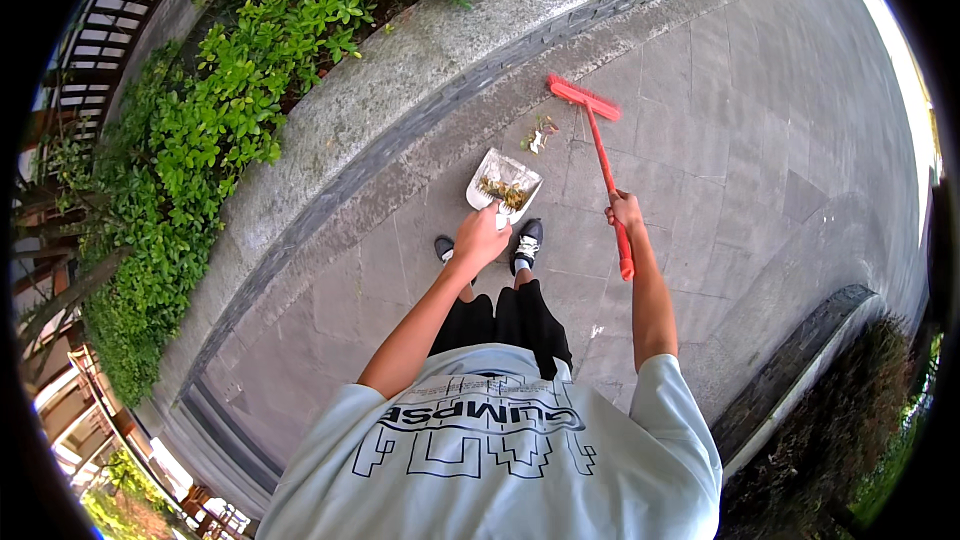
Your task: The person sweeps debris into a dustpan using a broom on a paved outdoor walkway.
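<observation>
My left hand (pixel 482 237) is closed round the handle of a white dustpan (pixel 478 188), just ahead of my feet. Dry leaves (pixel 512 195) lie inside the pan. In my right hand (pixel 624 209) I grip the red handle of a broom (pixel 603 152), fingers wrapped round it. The broom's red head (pixel 583 97) is up ahead to the right of the pan, slightly blurred; whether its bristles touch the ground I cannot tell. A small heap of leaves and litter (pixel 540 134) lies on the paving between the pan and the broom head.
Grey stone paving (pixel 690 180) spreads around me. A low stone ledge (pixel 330 130) curves along the left and far side, with green shrubs (pixel 230 80) behind it. At the lower right stands another stone border (pixel 790 380) with dark bushes (pixel 840 420). My shoes (pixel 528 244) are close behind the pan.
</observation>
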Motion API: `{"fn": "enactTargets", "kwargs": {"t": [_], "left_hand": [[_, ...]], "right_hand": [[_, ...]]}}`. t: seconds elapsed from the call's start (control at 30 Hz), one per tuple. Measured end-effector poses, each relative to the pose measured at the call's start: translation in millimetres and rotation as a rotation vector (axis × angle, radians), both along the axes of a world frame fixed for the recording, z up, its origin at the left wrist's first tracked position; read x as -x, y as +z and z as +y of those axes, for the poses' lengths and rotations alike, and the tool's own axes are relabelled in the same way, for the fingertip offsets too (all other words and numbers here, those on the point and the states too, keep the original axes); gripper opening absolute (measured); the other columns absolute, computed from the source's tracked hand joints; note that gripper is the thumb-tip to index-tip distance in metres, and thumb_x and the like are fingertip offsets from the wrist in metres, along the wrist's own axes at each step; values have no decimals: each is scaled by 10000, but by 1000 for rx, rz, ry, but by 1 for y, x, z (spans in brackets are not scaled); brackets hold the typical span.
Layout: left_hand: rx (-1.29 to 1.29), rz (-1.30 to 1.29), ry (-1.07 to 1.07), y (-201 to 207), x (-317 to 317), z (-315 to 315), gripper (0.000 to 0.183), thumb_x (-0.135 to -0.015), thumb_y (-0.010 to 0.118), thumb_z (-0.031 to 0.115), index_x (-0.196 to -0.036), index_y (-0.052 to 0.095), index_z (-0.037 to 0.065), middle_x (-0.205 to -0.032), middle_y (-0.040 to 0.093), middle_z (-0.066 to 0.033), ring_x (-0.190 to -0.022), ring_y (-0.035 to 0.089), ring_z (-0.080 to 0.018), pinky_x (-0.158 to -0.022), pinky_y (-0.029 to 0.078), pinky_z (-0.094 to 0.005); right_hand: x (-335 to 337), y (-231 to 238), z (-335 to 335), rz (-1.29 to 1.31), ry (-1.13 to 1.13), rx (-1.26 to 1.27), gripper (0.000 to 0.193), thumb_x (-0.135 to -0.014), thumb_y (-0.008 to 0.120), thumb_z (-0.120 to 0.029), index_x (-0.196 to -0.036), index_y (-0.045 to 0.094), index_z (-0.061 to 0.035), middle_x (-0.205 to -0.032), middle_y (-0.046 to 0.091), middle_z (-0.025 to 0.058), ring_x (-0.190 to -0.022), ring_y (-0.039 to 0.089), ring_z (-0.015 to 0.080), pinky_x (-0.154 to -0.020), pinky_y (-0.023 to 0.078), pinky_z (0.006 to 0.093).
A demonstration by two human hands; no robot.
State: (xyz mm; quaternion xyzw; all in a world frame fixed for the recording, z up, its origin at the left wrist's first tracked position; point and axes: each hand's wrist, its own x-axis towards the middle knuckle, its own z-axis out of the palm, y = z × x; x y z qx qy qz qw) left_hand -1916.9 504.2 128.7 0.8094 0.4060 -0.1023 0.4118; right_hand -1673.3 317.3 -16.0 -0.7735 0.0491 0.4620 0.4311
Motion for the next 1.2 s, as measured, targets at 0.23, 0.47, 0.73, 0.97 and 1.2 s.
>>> {"fn": "enactTargets", "kwargs": {"t": [0.23,0.47,0.73,0.97,1.2], "left_hand": [[-52,-104,9,-18,-1,13,410,-725,555,153,-1073,510,-58,-782,586,-256,-768,574,-385,-692,463,-432],[-38,-135,-39,-21,19,18,417,-707,579,156,-1058,513,-59,-772,585,-258,-767,574,-383,-689,461,-439],[-10,-64,-2,-21,64,1,429,-712,579,168,-1100,513,-1,-763,589,-251,-742,577,-383,-668,463,-443],[42,-51,100,-29,96,-17,451,-751,545,171,-1175,480,33,-780,593,-243,-748,577,-382,-671,460,-444],[1,-49,78,-25,73,-10,446,-756,539,170,-1165,477,4,-778,590,-250,-753,577,-385,-675,459,-447]], "right_hand": [[89,-32,35,-54,176,130,254,-884,376,-165,-841,486,60,-501,463,74,-358,460,158,-322,406,308],[189,89,-33,277,205,146,338,-892,395,-224,-1097,479,31,-544,457,50,-379,410,96,-324,360,240],[140,154,-48,284,117,69,318,-888,395,-217,-1076,493,20,-573,452,29,-410,389,73,-342,341,217],[92,38,18,-22,130,75,279,-881,400,-213,-887,518,40,-497,460,42,-350,413,111,-331,366,260],[148,-26,-7,-329,579,353,234,-830,402,-124,-757,527,60,-559,567,171,-465,595,273,-433,483,374]]}}
